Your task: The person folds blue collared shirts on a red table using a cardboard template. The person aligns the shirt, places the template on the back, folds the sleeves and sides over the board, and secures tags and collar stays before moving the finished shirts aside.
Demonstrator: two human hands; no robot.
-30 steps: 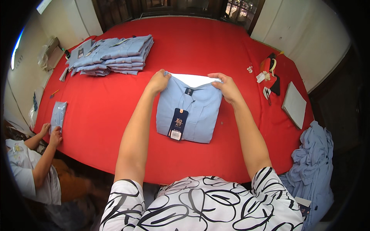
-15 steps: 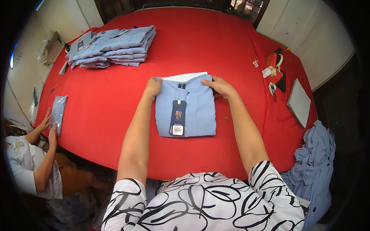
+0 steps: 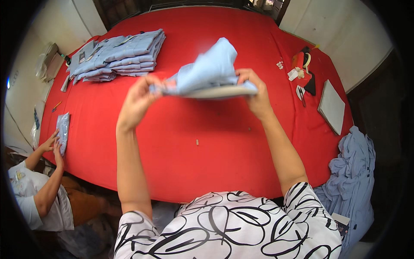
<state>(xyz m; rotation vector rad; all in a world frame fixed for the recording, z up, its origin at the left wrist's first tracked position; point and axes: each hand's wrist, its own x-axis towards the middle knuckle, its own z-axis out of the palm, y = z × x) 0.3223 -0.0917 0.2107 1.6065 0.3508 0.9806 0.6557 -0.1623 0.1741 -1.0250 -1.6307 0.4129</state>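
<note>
A light blue shirt (image 3: 211, 64) is lifted over the red tabletop, seen nearly edge-on and blurred by motion. Part of its cloth stands up in a loose peak. Along its near edge runs the pale rim of a flat board or card (image 3: 217, 92). My left hand (image 3: 140, 98) pinches the shirt's left end, and my right hand (image 3: 255, 91) is closed on the right end. The shirt's tag, collar and buttons are turned out of sight.
Folded blue shirts (image 3: 120, 56) are stacked at the far left. A co-worker's hands (image 3: 55, 144) touch a bagged shirt (image 3: 63, 129) at the left edge. Right lie a white pad (image 3: 332, 107), snips (image 3: 301, 95) and a red-and-black tool (image 3: 305, 71); crumpled blue shirts (image 3: 353, 172) hang at the near right.
Both hands have raised the folded shirt off the table and tipped it, so its tagged front no longer shows. My left hand has moved left. A small pale piece now shows on the red cloth.
</note>
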